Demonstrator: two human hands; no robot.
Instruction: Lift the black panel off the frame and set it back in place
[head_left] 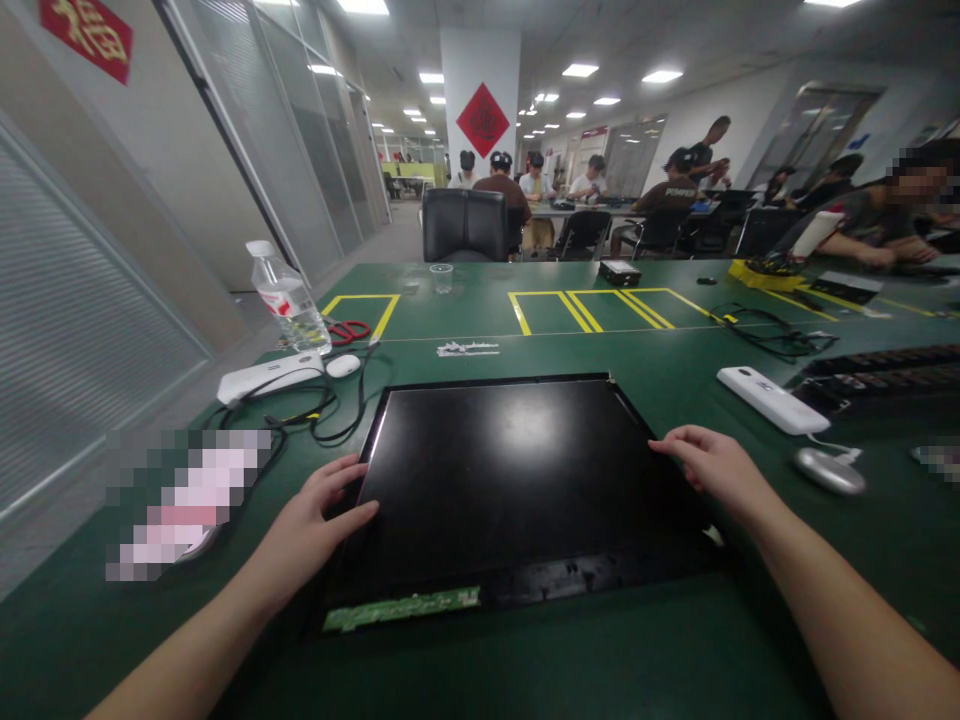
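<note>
A black display panel [510, 480] lies screen up on the green table in front of me, light glaring off its surface. Along its near edge, at the left, a green circuit board [405, 606] is exposed. My left hand [322, 505] grips the panel's left side, its thumb over the screen and its fingers at the frame. At the opposite side, my right hand [701, 460] pinches the frame between thumb and forefinger, the other fingers curled. A small white piece [714, 536] shows at the panel's near right corner.
Left of the panel are a water bottle [289, 300], red-handled scissors [349, 331], black cables [319, 415] and a blurred-out pink object [199, 500]. To the right lie a white device [772, 399] and a silver mouse [829, 470]. People sit at tables beyond.
</note>
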